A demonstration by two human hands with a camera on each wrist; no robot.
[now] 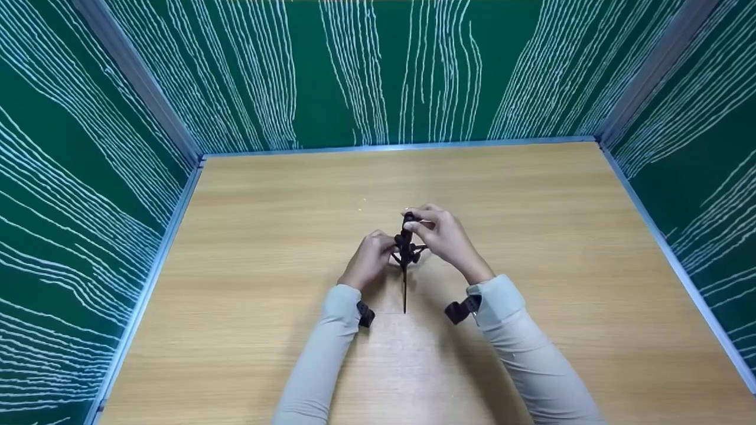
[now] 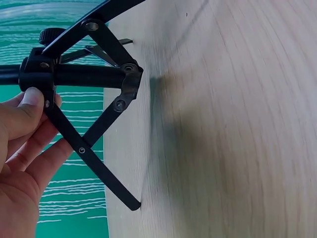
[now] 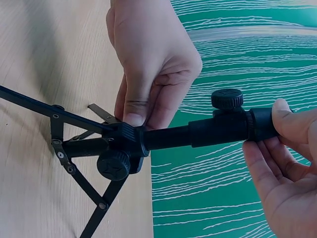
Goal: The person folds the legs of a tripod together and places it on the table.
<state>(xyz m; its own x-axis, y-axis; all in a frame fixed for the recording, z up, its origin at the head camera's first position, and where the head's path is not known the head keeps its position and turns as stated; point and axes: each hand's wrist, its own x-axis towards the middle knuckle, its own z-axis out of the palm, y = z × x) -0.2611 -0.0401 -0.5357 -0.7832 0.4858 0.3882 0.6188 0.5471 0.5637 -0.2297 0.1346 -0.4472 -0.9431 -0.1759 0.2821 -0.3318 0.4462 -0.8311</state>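
Note:
A small black tripod stand (image 1: 405, 254) stands on the table between the two hands, its hinged legs spread. My left hand (image 1: 367, 258) pinches the collar (image 2: 37, 74) where the legs join the centre tube, thumb against its side. Higher up, my right hand (image 1: 444, 237) holds the top end of the tube (image 3: 262, 123) between thumb and fingers. A round knob (image 3: 227, 99) sticks out of the upper tube, below the right fingers. Another knob (image 3: 114, 165) sits on the collar. One leg (image 1: 404, 292) points toward the person.
The wooden table (image 1: 271, 236) is bordered by green walls (image 1: 307, 71) with wavy white lines. A pale metal edge (image 1: 384, 146) runs along the back. Small white specks (image 1: 361, 203) lie behind the tripod. A black wrist camera (image 1: 458, 311) hangs at the right cuff.

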